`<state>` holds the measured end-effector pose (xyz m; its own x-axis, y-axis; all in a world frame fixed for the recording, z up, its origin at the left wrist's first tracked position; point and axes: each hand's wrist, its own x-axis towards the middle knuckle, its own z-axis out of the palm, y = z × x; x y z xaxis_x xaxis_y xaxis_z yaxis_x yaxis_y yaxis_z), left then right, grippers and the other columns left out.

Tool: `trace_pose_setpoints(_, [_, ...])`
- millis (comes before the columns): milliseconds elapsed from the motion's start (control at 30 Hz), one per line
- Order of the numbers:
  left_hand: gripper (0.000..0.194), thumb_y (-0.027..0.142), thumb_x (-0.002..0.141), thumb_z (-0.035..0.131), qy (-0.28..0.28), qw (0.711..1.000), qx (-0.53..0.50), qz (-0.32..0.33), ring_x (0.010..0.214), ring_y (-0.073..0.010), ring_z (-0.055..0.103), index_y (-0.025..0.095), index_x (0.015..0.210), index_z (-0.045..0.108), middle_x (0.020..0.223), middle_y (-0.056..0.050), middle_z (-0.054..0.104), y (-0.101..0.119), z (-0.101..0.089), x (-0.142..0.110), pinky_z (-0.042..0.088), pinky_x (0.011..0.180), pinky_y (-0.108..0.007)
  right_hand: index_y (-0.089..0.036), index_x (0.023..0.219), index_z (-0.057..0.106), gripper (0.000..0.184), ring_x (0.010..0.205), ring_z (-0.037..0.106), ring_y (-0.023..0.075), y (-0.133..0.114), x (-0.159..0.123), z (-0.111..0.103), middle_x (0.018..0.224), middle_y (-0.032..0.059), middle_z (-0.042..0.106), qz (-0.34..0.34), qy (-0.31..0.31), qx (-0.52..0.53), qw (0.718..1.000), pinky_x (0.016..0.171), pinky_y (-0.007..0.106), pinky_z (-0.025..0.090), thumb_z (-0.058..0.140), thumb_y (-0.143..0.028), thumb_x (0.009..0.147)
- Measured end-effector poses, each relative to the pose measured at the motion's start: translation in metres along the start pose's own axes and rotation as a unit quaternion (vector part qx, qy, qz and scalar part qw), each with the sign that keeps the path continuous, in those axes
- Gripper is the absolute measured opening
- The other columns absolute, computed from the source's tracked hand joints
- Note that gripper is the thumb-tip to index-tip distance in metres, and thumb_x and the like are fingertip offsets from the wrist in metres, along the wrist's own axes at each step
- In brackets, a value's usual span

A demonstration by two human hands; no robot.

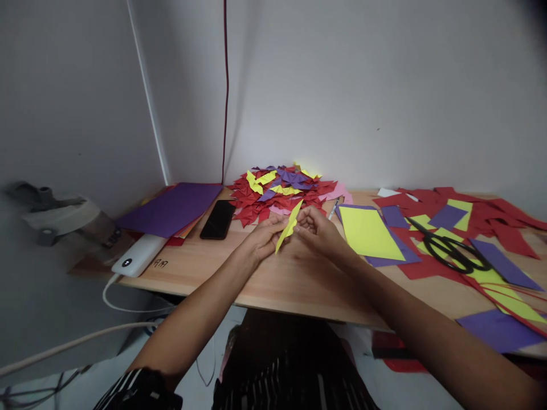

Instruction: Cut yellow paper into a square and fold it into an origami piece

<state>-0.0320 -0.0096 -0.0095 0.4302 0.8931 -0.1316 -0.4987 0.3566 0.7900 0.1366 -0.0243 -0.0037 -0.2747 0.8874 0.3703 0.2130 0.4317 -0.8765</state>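
Note:
A folded piece of yellow paper (289,226), pointed at both ends with a jagged right edge, is held above the front half of the desk. My left hand (265,236) grips it from the left, fingers closed on it. On its right side my right hand (315,229) has curled fingers pinching the paper's edge. Just behind the hands lies a heap of folded paper shapes (273,191) in red, yellow, purple and pink. The fingertips behind the yellow paper are partly hidden.
A black phone (217,220) lies left of my hands, beside purple sheets (175,208) and a white power bank (139,256) with a cable. To the right are yellow sheets (371,232), black-handled scissors (453,250) and red paper strips (513,236). A pen (333,208) lies behind my right hand.

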Motion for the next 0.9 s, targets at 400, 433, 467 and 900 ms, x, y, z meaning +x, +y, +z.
trace_pose_setpoints(400, [0.023, 0.003, 0.073, 0.064, -0.007, 1.000, -0.003, -0.003, 0.061, -0.0101, 0.062, 0.012, 0.093, 0.056, 0.077, -0.005, 0.064, -0.0013, -0.0041, 0.0018, 0.050, 0.055, -0.018, -0.019, 0.098, 0.063, 0.017, 0.074, 0.059, 0.0162, -0.0057, -0.0029, -0.0026, 0.087, 0.0042, 0.067, -0.069, 0.014, -0.166, 0.984, 0.067, 0.029, 0.045, 0.058, -0.026, 0.084])
trace_pose_setpoints(433, [0.023, 0.003, 0.073, 0.065, -0.009, 1.000, -0.003, -0.004, 0.061, -0.0102, 0.062, 0.012, 0.092, 0.056, 0.078, -0.006, 0.064, -0.0015, -0.0047, 0.0022, 0.050, 0.055, -0.018, -0.019, 0.097, 0.063, 0.015, 0.074, 0.059, 0.0161, -0.0060, -0.0028, -0.0026, 0.087, 0.0042, 0.067, -0.079, 0.015, -0.170, 0.982, 0.067, 0.028, 0.045, 0.058, -0.026, 0.084])
trace_pose_setpoints(467, [0.024, 0.004, 0.072, 0.066, -0.009, 1.000, -0.004, -0.005, 0.063, -0.0105, 0.063, 0.012, 0.092, 0.056, 0.078, -0.006, 0.065, -0.0017, -0.0051, 0.0024, 0.050, 0.055, -0.018, -0.019, 0.096, 0.063, 0.014, 0.074, 0.058, 0.0159, -0.0064, -0.0029, -0.0026, 0.088, 0.0042, 0.067, -0.087, 0.015, -0.172, 0.981, 0.067, 0.028, 0.044, 0.058, -0.025, 0.084])
trace_pose_setpoints(900, [0.030, 0.016, 0.069, 0.075, 0.063, 0.991, 0.098, 0.059, 0.049, -0.0083, 0.057, 0.012, 0.092, 0.055, 0.070, -0.002, 0.063, 0.0013, 0.0039, -0.0002, 0.044, 0.043, -0.018, -0.019, 0.089, 0.062, 0.009, 0.080, 0.057, 0.0184, -0.0048, -0.0046, -0.0069, 0.088, 0.0064, 0.061, -0.139, 0.016, -0.259, 0.956, 0.070, 0.030, 0.044, 0.053, -0.020, 0.088])
